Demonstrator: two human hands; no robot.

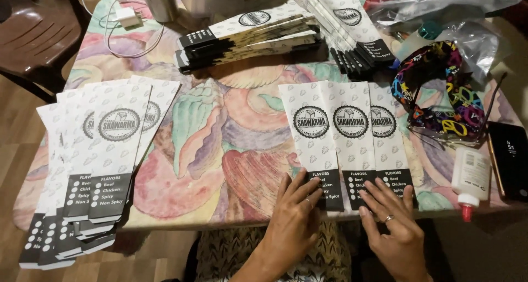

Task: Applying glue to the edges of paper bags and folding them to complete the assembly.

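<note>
Three flat white paper sleeves (348,133) with black round logos and black bottom bands lie side by side at the table's near edge. My left hand (293,218) rests palm down with fingers spread on the black end of the leftmost sleeve. My right hand (391,221), with a ring on one finger, lies flat on the black ends of the middle and right sleeves. Neither hand grips anything.
A fanned pile of the same sleeves (93,161) overhangs the table's left edge. More stacks (247,37) lie at the back. A glue bottle (471,180), a dark phone (510,158), a colourful strap (440,84), plastic bags, a charger (127,15) and a brown chair (33,34) surround them.
</note>
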